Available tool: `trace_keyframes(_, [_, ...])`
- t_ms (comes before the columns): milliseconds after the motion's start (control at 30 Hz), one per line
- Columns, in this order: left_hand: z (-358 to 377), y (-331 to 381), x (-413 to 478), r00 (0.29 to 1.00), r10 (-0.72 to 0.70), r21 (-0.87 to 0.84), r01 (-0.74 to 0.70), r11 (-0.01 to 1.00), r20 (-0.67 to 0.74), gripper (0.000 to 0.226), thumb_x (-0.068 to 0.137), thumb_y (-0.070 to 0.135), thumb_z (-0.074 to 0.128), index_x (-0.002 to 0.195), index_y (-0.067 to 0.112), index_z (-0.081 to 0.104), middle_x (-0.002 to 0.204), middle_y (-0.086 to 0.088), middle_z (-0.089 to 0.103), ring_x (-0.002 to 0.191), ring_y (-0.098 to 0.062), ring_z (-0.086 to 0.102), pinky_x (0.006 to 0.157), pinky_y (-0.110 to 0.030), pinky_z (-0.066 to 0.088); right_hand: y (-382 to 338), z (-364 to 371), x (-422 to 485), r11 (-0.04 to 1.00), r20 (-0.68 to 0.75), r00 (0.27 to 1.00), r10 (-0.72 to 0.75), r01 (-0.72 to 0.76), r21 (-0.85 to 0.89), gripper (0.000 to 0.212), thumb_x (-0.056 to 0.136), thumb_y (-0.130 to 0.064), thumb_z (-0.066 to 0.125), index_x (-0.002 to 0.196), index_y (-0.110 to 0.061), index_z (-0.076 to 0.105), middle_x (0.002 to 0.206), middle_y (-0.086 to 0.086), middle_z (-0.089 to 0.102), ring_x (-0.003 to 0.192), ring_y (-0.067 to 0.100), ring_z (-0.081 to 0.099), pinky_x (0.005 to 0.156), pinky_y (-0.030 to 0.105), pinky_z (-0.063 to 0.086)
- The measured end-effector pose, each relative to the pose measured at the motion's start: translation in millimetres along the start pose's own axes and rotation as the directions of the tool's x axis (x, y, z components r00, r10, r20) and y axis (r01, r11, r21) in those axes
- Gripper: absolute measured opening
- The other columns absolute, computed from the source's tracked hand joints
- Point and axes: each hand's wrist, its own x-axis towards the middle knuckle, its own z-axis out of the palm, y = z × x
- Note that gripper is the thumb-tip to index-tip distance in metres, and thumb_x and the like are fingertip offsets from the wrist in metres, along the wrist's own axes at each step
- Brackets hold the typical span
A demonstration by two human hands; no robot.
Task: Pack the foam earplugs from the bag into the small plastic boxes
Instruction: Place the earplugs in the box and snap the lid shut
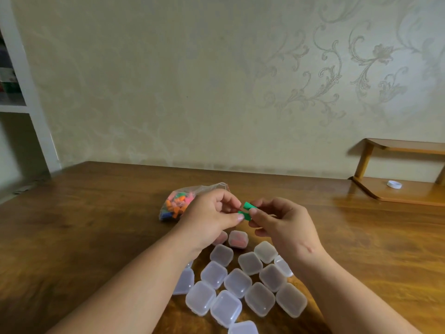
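Above the wooden table both hands meet over two green foam earplugs. My left hand pinches the lower green earplug. My right hand pinches the upper green earplug. Behind my left hand lies a clear plastic bag with several orange, pink, green and blue earplugs. Several small translucent plastic boxes lie shut in a cluster in front of me. One box nearer the hands holds something pink-red inside; another beside it is partly hidden by my left wrist.
A wallpapered wall stands behind the table. At the right a low wooden shelf sits on the table with a white round cap on it. A white bookcase is at the far left.
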Motion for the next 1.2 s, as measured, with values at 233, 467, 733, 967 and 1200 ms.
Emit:
trace_keyframes(233, [-1.9,-1.5,0.9,0.997,0.019,-0.072,-0.025,0.997,-0.075,0.021,0.091,0.017,0.071,0.094,0.038,0.073,0.102,0.009,0.072,0.095,-0.011,0.072,0.074,-0.04,0.064,0.7,-5.0,0.6,0.989,-0.063,0.997,-0.052,0.043,-0.138,0.01,0.087,-0.022,0.071,0.085,-0.031,0.069,0.078,-0.008,0.071,0.072,0.01,0.067,0.064,0.025,0.059])
trace_keyframes(467, [0.5,-0.1,-0.6,0.997,0.076,-0.219,-0.08,0.972,-0.029,0.011,0.088,0.012,0.073,0.093,0.014,0.063,0.1,0.004,0.076,0.091,-0.015,0.075,0.087,-0.048,0.06,2.4,-5.0,0.1,0.985,-0.046,0.997,-0.065,0.056,-0.165,0.013,0.086,-0.022,0.072,0.084,-0.034,0.069,0.08,-0.011,0.071,0.075,0.007,0.067,0.068,0.023,0.058])
trace_keyframes(733, [-0.5,-1.4,0.0,0.996,0.063,-0.09,-0.068,0.994,-0.06,0.023,0.09,0.011,0.071,0.095,0.034,0.073,0.098,0.008,0.075,0.089,-0.006,0.073,0.081,-0.042,0.063,2.2,-2.8,-0.3,0.997,-0.028,1.0,-0.009,0.007,-0.081,0.016,0.082,-0.007,0.074,0.086,-0.022,0.07,0.082,-0.003,0.072,0.072,0.01,0.071,0.068,0.025,0.06])
trace_keyframes(967, [1.9,1.4,-0.3,0.998,0.017,-0.068,-0.021,0.997,-0.057,0.024,0.092,0.007,0.068,0.099,0.029,0.072,0.097,0.008,0.076,0.084,-0.003,0.073,0.076,-0.028,0.063,3.8,-0.2,-0.5,0.999,-0.018,0.999,0.036,-0.036,-0.034,0.008,0.082,-0.011,0.075,0.085,-0.018,0.071,0.078,0.001,0.074,0.072,0.015,0.072,0.068,0.028,0.06])
trace_keyframes(1200, [2.5,2.0,-2.7,0.998,0.025,0.019,-0.024,1.0,-0.052,0.016,0.091,0.018,0.071,0.094,0.034,0.072,0.097,0.013,0.074,0.091,-0.006,0.07,0.061,-0.024,0.06,2.1,2.3,-1.8,0.997,0.024,1.0,0.018,-0.016,-0.069,0.022,0.082,-0.012,0.074,0.096,-0.026,0.063,0.083,-0.001,0.074,0.073,0.009,0.072,0.067,0.025,0.06])
